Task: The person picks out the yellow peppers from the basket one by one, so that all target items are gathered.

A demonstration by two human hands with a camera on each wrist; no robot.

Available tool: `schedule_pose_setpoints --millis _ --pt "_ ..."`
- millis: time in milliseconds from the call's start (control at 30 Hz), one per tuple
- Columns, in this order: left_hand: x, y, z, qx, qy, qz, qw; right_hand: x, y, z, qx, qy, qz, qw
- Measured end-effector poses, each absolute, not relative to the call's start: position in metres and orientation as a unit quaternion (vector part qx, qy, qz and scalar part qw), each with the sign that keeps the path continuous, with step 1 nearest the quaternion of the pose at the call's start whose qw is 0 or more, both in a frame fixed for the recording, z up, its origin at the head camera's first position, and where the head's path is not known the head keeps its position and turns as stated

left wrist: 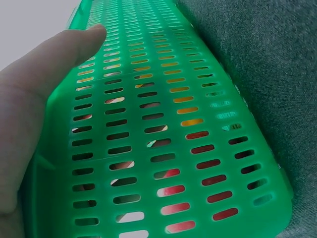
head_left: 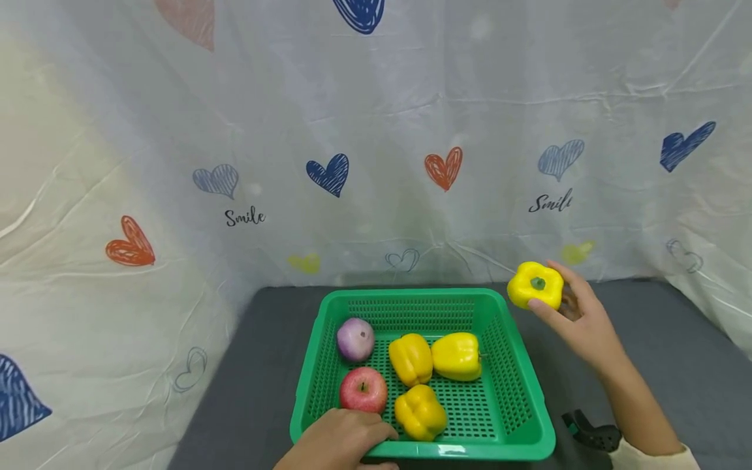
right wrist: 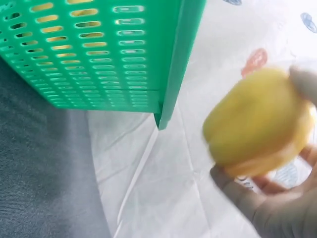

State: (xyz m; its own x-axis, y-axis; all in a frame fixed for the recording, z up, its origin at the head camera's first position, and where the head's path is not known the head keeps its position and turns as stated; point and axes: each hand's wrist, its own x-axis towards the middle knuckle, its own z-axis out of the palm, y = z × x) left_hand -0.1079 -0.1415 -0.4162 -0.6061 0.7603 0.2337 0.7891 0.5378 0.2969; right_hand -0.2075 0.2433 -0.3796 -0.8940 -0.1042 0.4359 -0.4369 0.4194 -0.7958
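A yellow bell pepper [head_left: 531,287] is held in my right hand [head_left: 578,320], raised beside the back right corner of the green basket [head_left: 519,365]. In the right wrist view, thumb and fingers grip this pepper [right wrist: 255,119] outside the basket wall. My left hand [head_left: 343,437] grips the basket's front rim; the left wrist view shows the thumb [left wrist: 81,44] over the rim. Inside the basket lie a red apple [head_left: 363,390], a purple onion [head_left: 355,339] and three yellow bell peppers: one at the middle [head_left: 410,359], one to its right [head_left: 455,356], one in front [head_left: 420,412].
The basket stands on a dark grey cloth surface [head_left: 235,391]. Behind and to the left hangs a pale curtain [head_left: 376,215] printed with hearts. A black strap device [head_left: 590,431] sits at my right wrist.
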Motion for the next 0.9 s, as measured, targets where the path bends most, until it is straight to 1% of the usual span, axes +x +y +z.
schedule_pose_setpoints --millis 167,300,533,633,733,867,900 --pt "-0.109 -0.141 -0.417 -0.447 -0.874 -0.186 0.034 -0.215 0.252 -0.389 0.097 -0.843 0.504 0.161" --pt "-0.109 -0.142 -0.418 -0.448 -0.875 -0.179 0.037 -0.218 0.254 -0.394 0.08 -0.85 0.499 0.147" --pt "-0.109 -0.141 -0.419 -0.449 -0.874 -0.185 0.025 -0.222 0.261 -0.406 0.057 -0.883 0.449 0.121" --pt "-0.109 -0.141 -0.42 -0.45 -0.874 -0.18 0.032 -0.225 0.263 -0.415 0.045 -0.893 0.433 0.109" --pt "-0.109 -0.141 -0.419 -0.451 -0.874 -0.179 0.029 -0.229 0.264 -0.422 0.055 -0.906 0.408 0.1" --pt "-0.108 -0.143 -0.418 -0.447 -0.877 -0.176 0.017 -0.233 0.26 -0.428 0.109 -0.91 0.387 0.1" --pt "-0.108 -0.143 -0.418 -0.447 -0.877 -0.173 0.018 -0.233 0.259 -0.428 0.126 -0.908 0.39 0.091"
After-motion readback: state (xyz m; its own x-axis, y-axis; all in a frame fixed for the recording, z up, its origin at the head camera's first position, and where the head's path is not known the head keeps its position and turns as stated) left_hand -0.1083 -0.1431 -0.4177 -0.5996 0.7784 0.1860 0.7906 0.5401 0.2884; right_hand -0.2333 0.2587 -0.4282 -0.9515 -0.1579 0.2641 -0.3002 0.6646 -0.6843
